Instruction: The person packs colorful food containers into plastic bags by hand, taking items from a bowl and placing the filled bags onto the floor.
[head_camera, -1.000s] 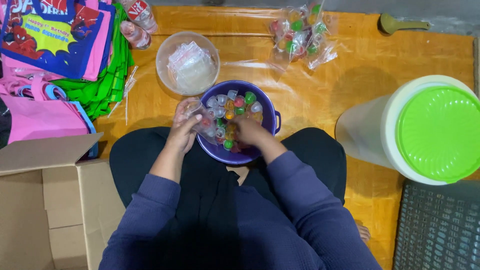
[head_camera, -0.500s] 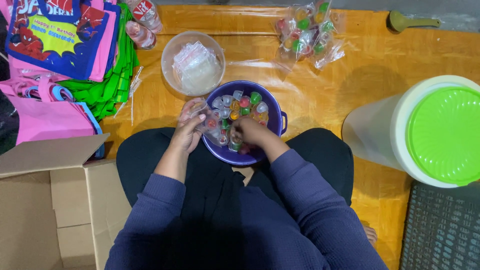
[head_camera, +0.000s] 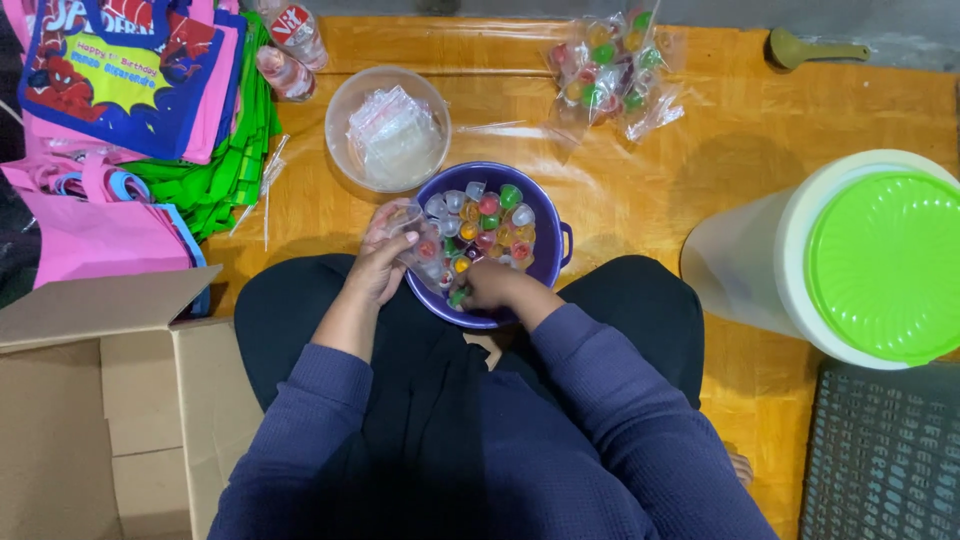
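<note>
Both hands work at the purple bowl (head_camera: 552, 225): left hand (head_camera: 383, 262) holds a clear bag (head_camera: 425, 250), right hand (head_camera: 490, 285) seemingly pinches a jelly cup (head_camera: 457, 296).

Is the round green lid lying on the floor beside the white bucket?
No, the round green lid sits closed on top of the white bucket.

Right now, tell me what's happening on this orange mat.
A seated person works over a round purple plastic bowl of small colourful jelly cups. The left hand holds a small clear plastic bag at the bowl's rim; the right hand pinches a green cup. Filled clear bags lie beyond.
</note>
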